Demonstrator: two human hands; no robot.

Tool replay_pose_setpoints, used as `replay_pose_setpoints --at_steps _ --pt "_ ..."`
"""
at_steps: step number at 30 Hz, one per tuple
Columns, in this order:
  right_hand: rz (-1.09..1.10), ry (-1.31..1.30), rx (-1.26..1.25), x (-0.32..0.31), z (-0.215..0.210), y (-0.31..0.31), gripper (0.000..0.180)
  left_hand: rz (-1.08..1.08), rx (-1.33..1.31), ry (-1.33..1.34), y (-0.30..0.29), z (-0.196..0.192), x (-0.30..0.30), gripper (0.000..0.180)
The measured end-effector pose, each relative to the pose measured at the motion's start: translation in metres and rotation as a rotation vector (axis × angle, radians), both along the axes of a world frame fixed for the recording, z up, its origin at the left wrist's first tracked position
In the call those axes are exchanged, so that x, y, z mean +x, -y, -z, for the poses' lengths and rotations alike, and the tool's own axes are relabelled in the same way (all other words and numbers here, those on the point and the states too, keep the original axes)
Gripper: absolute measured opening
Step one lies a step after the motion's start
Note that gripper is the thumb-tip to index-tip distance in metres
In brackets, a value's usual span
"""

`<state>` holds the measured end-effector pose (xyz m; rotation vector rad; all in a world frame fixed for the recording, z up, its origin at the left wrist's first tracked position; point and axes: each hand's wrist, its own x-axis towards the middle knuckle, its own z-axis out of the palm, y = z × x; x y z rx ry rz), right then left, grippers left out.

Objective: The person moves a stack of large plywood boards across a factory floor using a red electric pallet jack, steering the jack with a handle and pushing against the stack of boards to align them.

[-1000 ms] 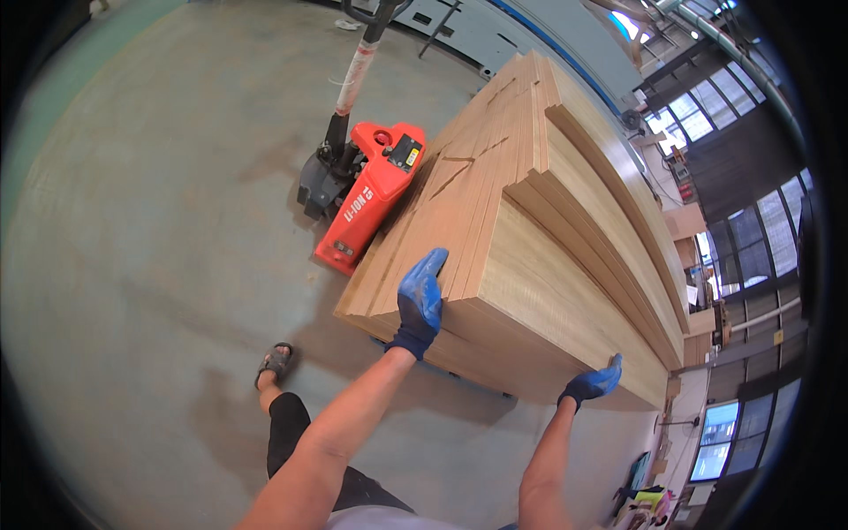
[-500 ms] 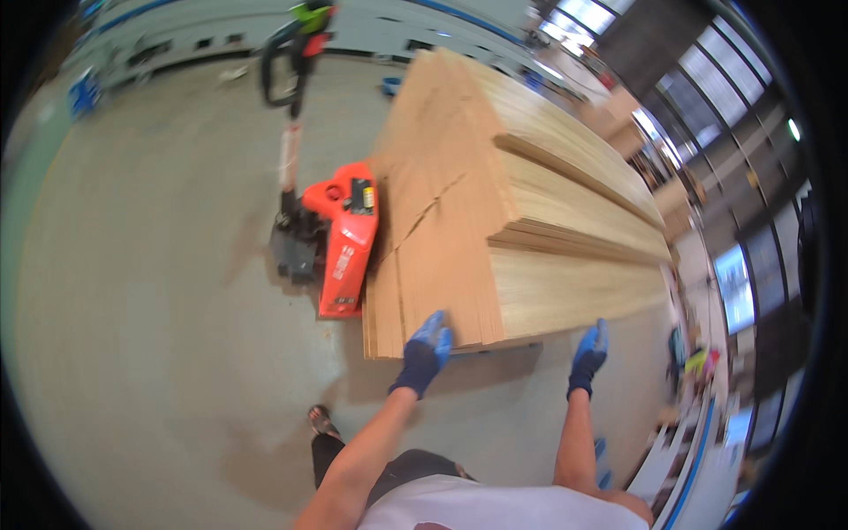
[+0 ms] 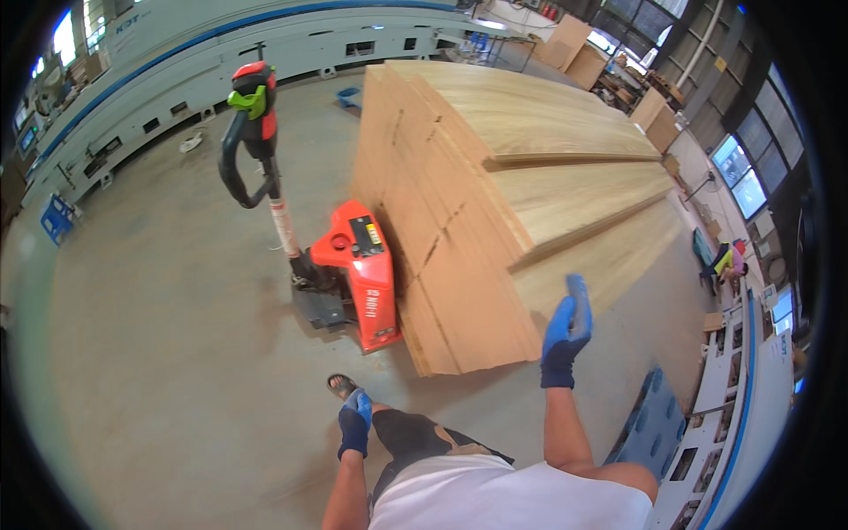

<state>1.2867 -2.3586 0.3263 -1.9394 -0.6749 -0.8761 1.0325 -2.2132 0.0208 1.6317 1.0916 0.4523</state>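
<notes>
A tall stack of wood panels fills the middle, with stepped layers and pale wood-grain top faces. My right hand, in a blue glove with a dark cuff, is raised beside the stack's near right corner. Its fingers are stretched out with nothing in them; whether they touch the panels, I cannot tell. My left hand, gloved alike, hangs low by my left leg, away from the stack. Its fingers look curled in, and no object shows in them. Against the stack's left side stands a red pallet jack with an upright black handle.
A long pale machine with a blue stripe runs along the back. On the floor are a blue stool at far left and a blue plastic pallet at lower right. Another person is at the far right, near more machinery.
My left hand has drawn back from the stack's near edge down toward my leg. My right hand stays raised by the panels. The view has turned, showing more of the back machine.
</notes>
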Motion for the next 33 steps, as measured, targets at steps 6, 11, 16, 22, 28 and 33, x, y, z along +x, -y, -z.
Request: replay_pose_setpoints --at_steps 6,11,16,22,28,33 --pt "-0.687 -0.635 0.3 -0.06 0.016 -0.205 0.031 0.019 0.034 -0.056 -0.091 0.005 -0.061 0.031" --pt "-0.984 -0.901 0.496 -0.083 -0.008 -0.358 0.049 -0.104 0.007 -0.215 -0.215 0.02 -0.148 0.031" --pt "-0.859 -1.135 0.389 -0.101 -0.063 -0.443 0.036 -0.622 -0.588 -0.084 -0.324 0.01 -0.211 0.035" --pt "-0.71 -1.004 0.277 -0.12 -0.095 -0.49 0.033 -0.527 -0.898 -0.006 -0.426 0.084 -0.291 0.04" --pt "-0.485 -1.065 0.19 -0.146 -0.082 -0.529 0.046 -0.09 -0.905 -0.003 -0.541 0.125 -0.369 0.055" --pt "-0.633 -1.274 0.124 -0.23 -0.023 -0.649 0.043 -0.182 -0.749 -0.152 -0.667 0.111 -0.454 0.059"
